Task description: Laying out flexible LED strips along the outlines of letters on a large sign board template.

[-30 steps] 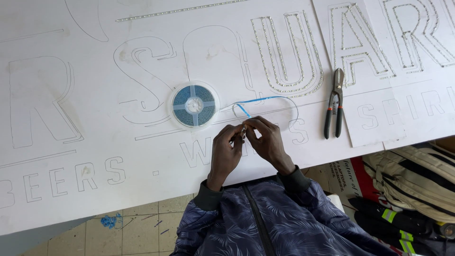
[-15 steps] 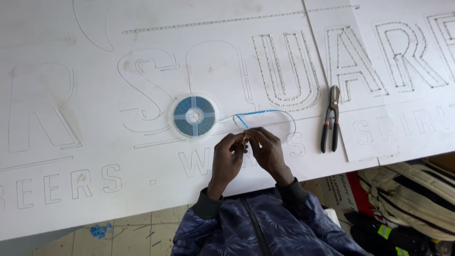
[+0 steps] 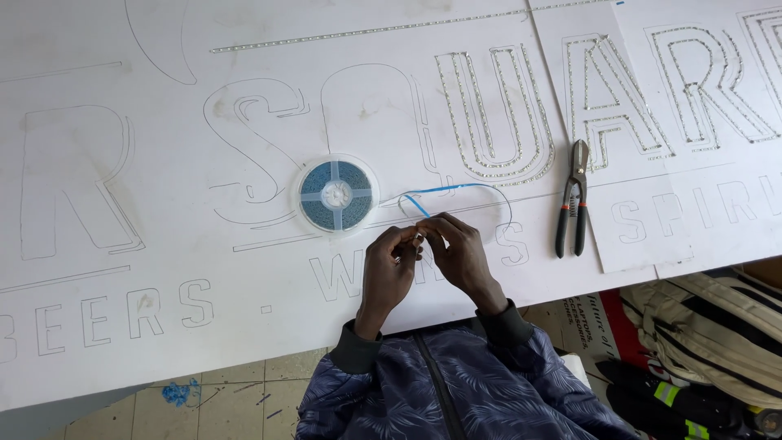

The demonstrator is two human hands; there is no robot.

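Nearest, at the bottom edge, the person's dark blue patterned jacket (image 3: 456, 391) with its zip fills the middle, and both sleeves reach up over the edge of a big white board (image 3: 163, 326) that lies flat as a worktop. Below the board's near edge on the left, a tiled floor (image 3: 220, 391) shows, with a small blue scrap on it. To the right, beside the person, lies a pale striped bag (image 3: 709, 326).

Just above the sleeves, the left hand (image 3: 387, 273) and the right hand (image 3: 460, 257) meet over the board, fingertips pinched together on the end of a thin blue strip (image 3: 444, 189). Both hands are closed on it with thumb and fingers; what exactly sits between the fingertips is too small to tell. From the pinch the strip rises in a loop just beyond the hands, one side curving down toward the right, the other running left toward a round reel (image 3: 336, 195).

The reel lies flat on the board, just left of and beyond the hands, clear-rimmed with blue coils wound around a pale hub. Well to the right, a pair of dark-handled pliers (image 3: 573, 200) lies on the board, jaws pointing away.

Farther off, large outlined letters cover the board, some edged with rows of small dots.
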